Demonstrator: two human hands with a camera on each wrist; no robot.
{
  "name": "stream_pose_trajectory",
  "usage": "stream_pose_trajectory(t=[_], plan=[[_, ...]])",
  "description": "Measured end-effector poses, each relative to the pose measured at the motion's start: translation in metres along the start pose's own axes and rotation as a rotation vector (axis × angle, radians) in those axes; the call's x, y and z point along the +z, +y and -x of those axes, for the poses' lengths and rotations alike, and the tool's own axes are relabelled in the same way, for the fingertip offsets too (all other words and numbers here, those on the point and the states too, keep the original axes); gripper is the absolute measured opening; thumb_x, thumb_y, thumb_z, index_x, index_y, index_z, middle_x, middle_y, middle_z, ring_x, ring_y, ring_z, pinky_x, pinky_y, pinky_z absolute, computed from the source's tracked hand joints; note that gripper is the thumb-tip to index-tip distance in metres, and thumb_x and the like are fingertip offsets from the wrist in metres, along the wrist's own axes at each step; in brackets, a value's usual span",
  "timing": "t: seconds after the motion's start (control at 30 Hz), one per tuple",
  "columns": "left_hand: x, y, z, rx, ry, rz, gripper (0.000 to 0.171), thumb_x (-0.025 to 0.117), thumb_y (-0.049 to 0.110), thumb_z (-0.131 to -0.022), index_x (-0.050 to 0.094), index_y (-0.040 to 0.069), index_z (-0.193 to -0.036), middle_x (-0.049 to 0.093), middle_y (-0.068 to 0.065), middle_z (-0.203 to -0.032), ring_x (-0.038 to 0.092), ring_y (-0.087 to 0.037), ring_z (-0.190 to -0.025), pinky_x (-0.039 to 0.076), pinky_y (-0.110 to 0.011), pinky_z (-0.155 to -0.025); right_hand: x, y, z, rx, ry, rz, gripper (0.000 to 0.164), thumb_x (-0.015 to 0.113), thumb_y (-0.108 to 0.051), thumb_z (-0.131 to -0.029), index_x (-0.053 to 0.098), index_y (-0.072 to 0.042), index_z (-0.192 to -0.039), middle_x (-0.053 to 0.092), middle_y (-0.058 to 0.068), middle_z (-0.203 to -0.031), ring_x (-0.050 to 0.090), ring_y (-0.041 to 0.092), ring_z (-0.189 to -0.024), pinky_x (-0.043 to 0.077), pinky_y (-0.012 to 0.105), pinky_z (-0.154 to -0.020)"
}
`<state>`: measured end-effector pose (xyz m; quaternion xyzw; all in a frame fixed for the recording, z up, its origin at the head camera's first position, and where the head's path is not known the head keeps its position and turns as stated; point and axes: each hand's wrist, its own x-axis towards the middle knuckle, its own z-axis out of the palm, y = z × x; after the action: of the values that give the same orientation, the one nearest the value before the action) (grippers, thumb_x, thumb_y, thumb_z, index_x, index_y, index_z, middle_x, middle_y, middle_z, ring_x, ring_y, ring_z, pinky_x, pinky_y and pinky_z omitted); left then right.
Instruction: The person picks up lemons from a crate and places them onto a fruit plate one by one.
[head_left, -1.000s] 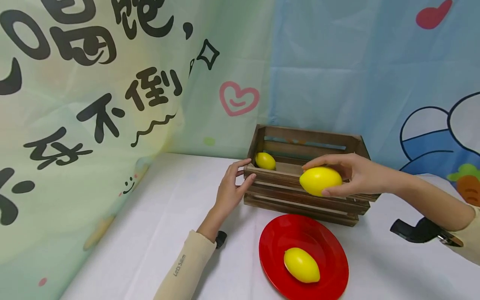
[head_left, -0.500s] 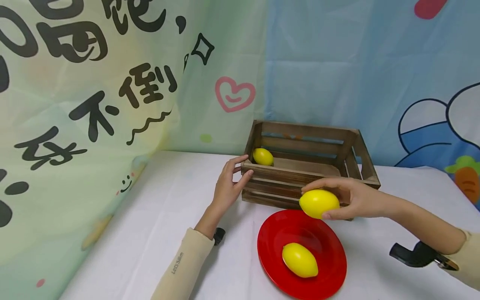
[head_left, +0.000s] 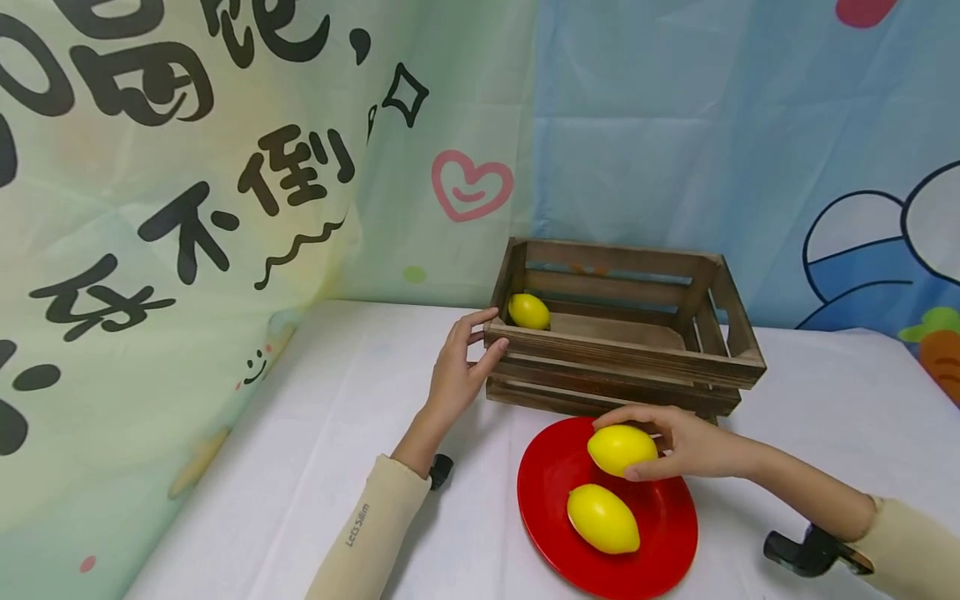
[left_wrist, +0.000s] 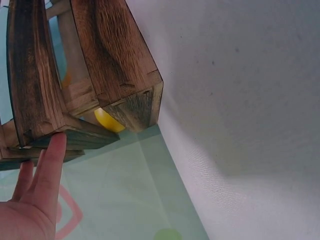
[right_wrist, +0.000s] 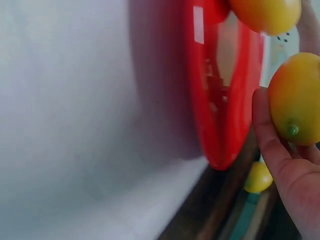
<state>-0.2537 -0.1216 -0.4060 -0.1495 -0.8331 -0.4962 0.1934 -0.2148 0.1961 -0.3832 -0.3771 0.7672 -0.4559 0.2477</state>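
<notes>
My right hand (head_left: 686, 442) holds a yellow lemon (head_left: 621, 450) between thumb and fingers, over the far part of a red plate (head_left: 540, 533). A second lemon (head_left: 603, 518) lies on the plate, just nearer to me. In the right wrist view, the held lemon (right_wrist: 299, 102) sits against the fingers, beside the plate's rim (right_wrist: 200, 100). My left hand (head_left: 457, 367) touches the front left corner of a brown wooden crate (head_left: 622, 350). Its fingers look fairly straight against the crate's end in the left wrist view. A third lemon (head_left: 529, 312) lies inside the crate's left end.
A white cloth (head_left: 300, 467) covers the table. Behind the crate hangs a printed backdrop (head_left: 630, 125), and another printed sheet slopes down along the left side. The crate stands directly behind the plate, close to its far rim.
The right hand has brought its lemon from the crate's front rim down and toward me, over the plate. The left hand stays at the crate's corner. The view has shifted slightly.
</notes>
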Motion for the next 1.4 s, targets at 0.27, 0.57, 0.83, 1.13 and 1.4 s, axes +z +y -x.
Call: stream_pose_trajectory(t=[0.27,0.57,0.83,1.13,1.4], plan=[[-0.001,-0.001,0.000,-0.002,0.007,0.006,0.047,0.064,0.029,-0.096,0.048,0.022,-0.139,0.051,-0.007,-0.138,0.060,-0.027,-0.117,0.059,-0.036,-0.077,0.008,0.012,0.002,0.018,-0.040,-0.045,0.053,0.073,-0.008,-0.086,0.051,-0.002,-0.134,0.054,0.024,-0.127,0.058,0.015,-0.105,0.058,0.032,-0.081],[-0.001,-0.001,0.000,-0.019,0.000,-0.005,0.047,0.064,0.030,-0.096,0.048,0.023,-0.139,0.050,-0.006,-0.139,0.059,-0.027,-0.117,0.058,-0.041,-0.077,0.014,0.020,0.000,0.019,-0.035,0.022,0.052,0.075,-0.012,-0.085,0.055,-0.008,-0.133,0.054,0.022,-0.129,0.053,0.004,-0.108,0.055,0.025,-0.083],[-0.001,-0.001,0.000,-0.011,0.001,0.006,0.047,0.064,0.028,-0.096,0.048,0.021,-0.139,0.050,-0.007,-0.139,0.059,-0.027,-0.117,0.059,-0.040,-0.078,0.015,0.020,-0.001,0.012,-0.050,0.017,0.053,0.074,-0.011,-0.086,0.053,-0.009,-0.134,0.053,0.021,-0.130,0.054,0.006,-0.109,0.055,0.026,-0.084],[-0.001,0.001,0.000,-0.023,0.002,0.015,0.047,0.064,0.028,-0.096,0.048,0.022,-0.139,0.050,-0.007,-0.140,0.059,-0.028,-0.117,0.058,-0.042,-0.077,0.010,0.024,-0.002,-0.056,-0.046,-0.062,0.052,0.070,-0.004,-0.088,0.048,0.004,-0.135,0.053,0.024,-0.129,0.057,0.009,-0.112,0.055,0.028,-0.088],[-0.001,0.001,0.000,-0.020,-0.003,0.015,0.046,0.064,0.028,-0.096,0.048,0.022,-0.139,0.050,-0.008,-0.139,0.059,-0.029,-0.117,0.058,-0.042,-0.078,-0.004,0.019,0.000,-0.094,0.029,-0.041,0.045,0.066,0.001,-0.089,0.051,0.004,-0.132,0.059,0.008,-0.130,0.057,0.011,-0.118,0.050,0.024,-0.094]])
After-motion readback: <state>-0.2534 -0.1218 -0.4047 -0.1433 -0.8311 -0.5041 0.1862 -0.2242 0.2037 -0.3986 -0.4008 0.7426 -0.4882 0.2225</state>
